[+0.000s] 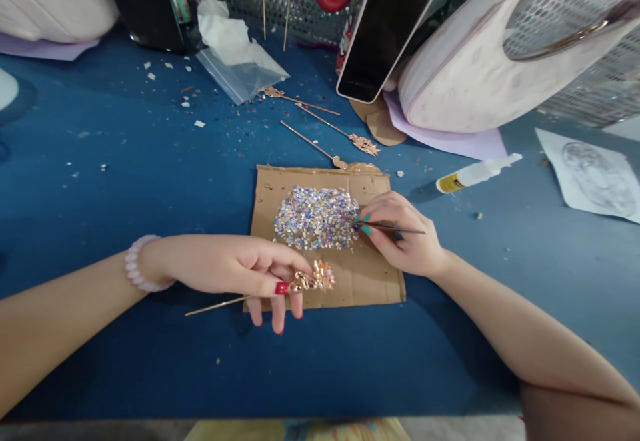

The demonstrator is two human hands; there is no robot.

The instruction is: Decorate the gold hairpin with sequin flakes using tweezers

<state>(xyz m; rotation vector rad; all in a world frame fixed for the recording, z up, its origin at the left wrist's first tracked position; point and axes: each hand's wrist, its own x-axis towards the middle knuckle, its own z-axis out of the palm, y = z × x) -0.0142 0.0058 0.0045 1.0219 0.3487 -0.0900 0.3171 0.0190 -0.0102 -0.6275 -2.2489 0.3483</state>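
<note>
My left hand [235, 268] pinches a gold hairpin [307, 281] between thumb and fingers. Its ornate flower head points right, and its thin stem sticks out to the left beneath the palm. Closed round slim dark tweezers [400, 230], my right hand [407, 236] is at the right edge of a pile of small shiny rhinestones [313, 218]. The tips of the tweezers reach into the stones; whether they grip one is too small to tell. Under the pile lies a piece of cardboard [360, 274], and the hairpin is over its front part.
Behind the cardboard lie several gold hairpins [364, 143] and a plastic bag [235, 71] with white tissue. A glue bottle [467, 173] lies to the right. A phone [387, 31] leans beside a pale handbag [460, 81]. Printed paper [590, 174] rests at the far right.
</note>
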